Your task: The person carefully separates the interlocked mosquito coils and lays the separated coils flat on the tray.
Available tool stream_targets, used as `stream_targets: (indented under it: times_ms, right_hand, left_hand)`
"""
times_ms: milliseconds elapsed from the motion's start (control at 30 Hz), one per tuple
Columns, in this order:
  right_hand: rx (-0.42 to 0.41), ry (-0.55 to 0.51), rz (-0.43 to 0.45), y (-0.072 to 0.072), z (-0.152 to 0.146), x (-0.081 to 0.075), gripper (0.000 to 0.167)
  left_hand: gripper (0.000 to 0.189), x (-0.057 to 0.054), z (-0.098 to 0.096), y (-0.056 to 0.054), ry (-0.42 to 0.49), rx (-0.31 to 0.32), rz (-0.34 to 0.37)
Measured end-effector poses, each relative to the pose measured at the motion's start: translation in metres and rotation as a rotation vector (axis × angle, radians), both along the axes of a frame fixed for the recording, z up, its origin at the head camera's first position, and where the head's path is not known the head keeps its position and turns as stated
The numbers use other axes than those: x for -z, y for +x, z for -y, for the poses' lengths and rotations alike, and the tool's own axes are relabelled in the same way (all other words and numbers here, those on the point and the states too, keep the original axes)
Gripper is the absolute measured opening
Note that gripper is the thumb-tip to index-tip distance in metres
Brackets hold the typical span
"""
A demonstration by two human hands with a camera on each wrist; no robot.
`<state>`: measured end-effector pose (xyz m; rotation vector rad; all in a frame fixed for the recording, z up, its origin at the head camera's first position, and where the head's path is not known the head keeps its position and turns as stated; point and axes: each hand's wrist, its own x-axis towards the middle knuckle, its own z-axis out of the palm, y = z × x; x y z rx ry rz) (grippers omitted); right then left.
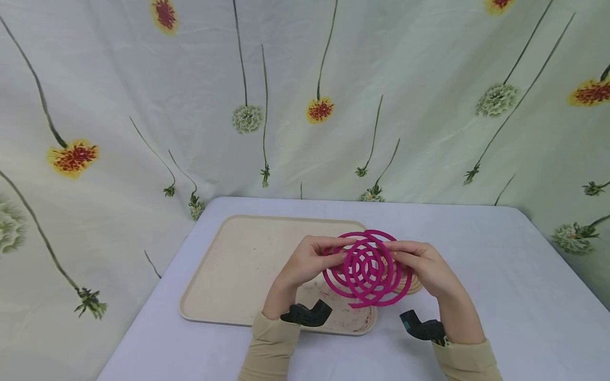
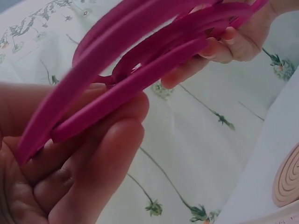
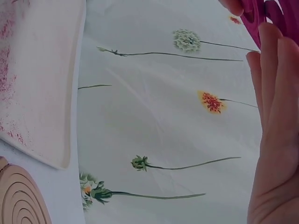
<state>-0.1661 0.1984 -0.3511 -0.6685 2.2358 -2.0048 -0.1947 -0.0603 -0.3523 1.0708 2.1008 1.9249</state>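
Note:
Two magenta mosquito coils [image 1: 347, 267] overlap each other, held up above the table between both hands. My left hand [image 1: 310, 259] pinches their left side between thumb and fingers. At the opposite side, my right hand [image 1: 426, 262] pinches the coils with its fingertips. Seen edge-on in the left wrist view, the magenta strips [image 2: 117, 44] show a gap between them and lie across the fingers. Only a corner of the coils enters the right wrist view, at its top right. A tan coil [image 3: 21, 200] lies on the table, partly hidden behind the magenta ones in the head view.
A beige tray [image 1: 238, 275] lies left of centre, with pinkish-red specks near its front right corner. The white-covered table [image 1: 500, 275] reaches back to a flower-printed cloth [image 1: 295, 153]. Both wrists wear black camera mounts [image 1: 307, 313].

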Motion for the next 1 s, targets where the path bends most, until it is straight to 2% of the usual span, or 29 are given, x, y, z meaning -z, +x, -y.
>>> stream_targets:
  times_ms: [100,200,333,533,700,800,900,1000]
  right_hand:
    - [0.093,0.014,-0.012,0.000,0.001,-0.001,0.028]
    - [0.182,0.002,-0.009,0.000,0.001,-0.002,0.033]
    - [0.202,-0.050,-0.009,0.000,0.002,-0.003,0.033]
    - [0.105,-0.036,-0.067,-0.001,-0.001,0.001,0.027]
    - [0.003,-0.030,-0.111,-0.001,-0.006,0.004,0.030]
    - [0.001,-0.025,-0.127,-0.001,-0.008,0.005,0.032]
    - [0.015,-0.017,-0.144,-0.001,-0.011,0.004,0.034]
    - [-0.012,0.010,-0.148,0.001,-0.015,0.002,0.033]
  left_hand:
    - [0.031,0.000,-0.002,0.000,0.040,-0.067,0.008]
    - [0.031,0.000,-0.002,0.000,0.107,-0.153,0.050]
    - [0.032,-0.001,0.000,-0.001,0.187,-0.219,0.117]
    - [0.032,-0.002,-0.003,0.000,0.222,-0.222,0.131]
    - [0.032,-0.002,-0.012,0.003,0.263,-0.226,0.089]
    - [0.033,-0.002,-0.017,0.004,0.259,-0.225,0.063]
    - [0.029,0.000,-0.015,0.002,0.241,-0.195,0.045]
    - [0.021,0.001,-0.009,0.001,0.199,-0.138,0.012]
